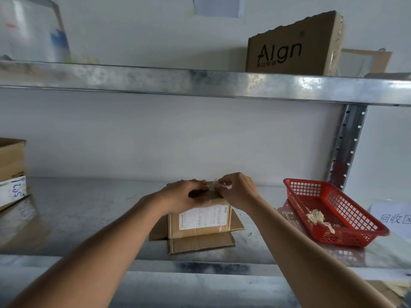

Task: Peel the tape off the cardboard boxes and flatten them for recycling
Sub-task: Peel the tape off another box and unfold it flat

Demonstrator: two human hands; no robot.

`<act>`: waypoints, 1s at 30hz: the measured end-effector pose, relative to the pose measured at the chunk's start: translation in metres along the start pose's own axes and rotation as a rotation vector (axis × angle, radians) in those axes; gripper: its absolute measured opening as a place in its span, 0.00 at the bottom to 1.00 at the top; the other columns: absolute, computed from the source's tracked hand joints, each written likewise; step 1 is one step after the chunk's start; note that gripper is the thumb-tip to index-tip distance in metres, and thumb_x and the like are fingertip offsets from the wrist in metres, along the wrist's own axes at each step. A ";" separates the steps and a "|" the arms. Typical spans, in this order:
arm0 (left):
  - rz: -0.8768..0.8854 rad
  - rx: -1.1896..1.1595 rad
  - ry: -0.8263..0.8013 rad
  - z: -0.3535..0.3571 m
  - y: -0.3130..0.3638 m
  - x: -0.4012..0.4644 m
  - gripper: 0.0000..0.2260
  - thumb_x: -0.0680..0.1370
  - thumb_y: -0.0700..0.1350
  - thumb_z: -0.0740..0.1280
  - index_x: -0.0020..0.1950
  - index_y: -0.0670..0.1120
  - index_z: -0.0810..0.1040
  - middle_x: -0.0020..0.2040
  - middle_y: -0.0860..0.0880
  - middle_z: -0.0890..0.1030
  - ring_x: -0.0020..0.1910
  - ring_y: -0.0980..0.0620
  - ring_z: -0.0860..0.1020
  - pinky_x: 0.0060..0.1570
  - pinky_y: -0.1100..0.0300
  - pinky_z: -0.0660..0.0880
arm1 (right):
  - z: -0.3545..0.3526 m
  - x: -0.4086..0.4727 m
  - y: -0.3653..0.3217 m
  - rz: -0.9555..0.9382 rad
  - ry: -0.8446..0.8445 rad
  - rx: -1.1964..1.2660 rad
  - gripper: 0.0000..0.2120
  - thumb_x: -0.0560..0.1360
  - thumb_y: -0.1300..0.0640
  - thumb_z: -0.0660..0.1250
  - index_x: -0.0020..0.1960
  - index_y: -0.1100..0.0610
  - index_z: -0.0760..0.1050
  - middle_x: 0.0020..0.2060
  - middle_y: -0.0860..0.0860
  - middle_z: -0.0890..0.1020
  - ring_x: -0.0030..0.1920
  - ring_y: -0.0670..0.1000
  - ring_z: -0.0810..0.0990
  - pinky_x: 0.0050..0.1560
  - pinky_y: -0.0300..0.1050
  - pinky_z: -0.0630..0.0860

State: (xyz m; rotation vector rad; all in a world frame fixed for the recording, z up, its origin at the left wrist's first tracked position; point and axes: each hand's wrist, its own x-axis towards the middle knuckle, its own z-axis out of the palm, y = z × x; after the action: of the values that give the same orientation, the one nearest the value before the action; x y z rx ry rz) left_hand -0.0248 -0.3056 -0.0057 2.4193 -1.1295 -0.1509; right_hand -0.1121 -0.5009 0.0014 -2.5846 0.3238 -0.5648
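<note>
Small brown cardboard box with white shipping label on its near face stands on the galvanized metal shelf, centre, bottom flaps splayed flat around its base. Crumpled strip of clear-yellowish tape lifted at box top edge. Right hand pinches the tape between thumb and fingertips, fingers curled tight. Left hand grips the box top, fingers curled over the far edge, thumb on the near face just above the label. Hands nearly touching each other at the tape.

Red plastic lattice basket to the right on the same shelf, apart from box, holds a wad of peeled tape. White paper sign with printed characters just right of the basket. Brown carton at left edge. Upper shelf: torn-topped brown box printed "AIgn", right side.
</note>
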 end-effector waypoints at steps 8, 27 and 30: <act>0.005 0.018 -0.024 0.001 0.002 0.000 0.21 0.76 0.71 0.63 0.68 0.71 0.72 0.68 0.64 0.74 0.66 0.53 0.75 0.69 0.42 0.71 | 0.002 0.002 -0.010 -0.094 -0.088 -0.042 0.12 0.79 0.45 0.66 0.49 0.50 0.86 0.46 0.51 0.85 0.51 0.54 0.80 0.47 0.47 0.77; 0.005 0.131 -0.052 -0.007 0.011 -0.006 0.26 0.81 0.66 0.61 0.79 0.62 0.65 0.80 0.64 0.61 0.78 0.55 0.63 0.75 0.50 0.64 | -0.003 -0.001 0.044 0.080 0.233 0.215 0.06 0.76 0.61 0.76 0.53 0.56 0.87 0.51 0.51 0.85 0.46 0.51 0.84 0.45 0.36 0.81; -0.002 0.134 -0.038 -0.004 0.010 -0.006 0.26 0.81 0.67 0.61 0.78 0.63 0.65 0.80 0.64 0.61 0.78 0.55 0.63 0.75 0.49 0.65 | 0.003 0.004 0.045 0.004 0.078 0.012 0.09 0.80 0.64 0.71 0.57 0.57 0.86 0.55 0.52 0.81 0.51 0.53 0.82 0.48 0.42 0.81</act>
State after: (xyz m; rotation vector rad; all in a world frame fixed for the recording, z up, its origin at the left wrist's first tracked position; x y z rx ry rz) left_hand -0.0344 -0.3049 0.0021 2.5449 -1.1891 -0.1263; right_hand -0.1127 -0.5400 -0.0223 -2.5544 0.3506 -0.6649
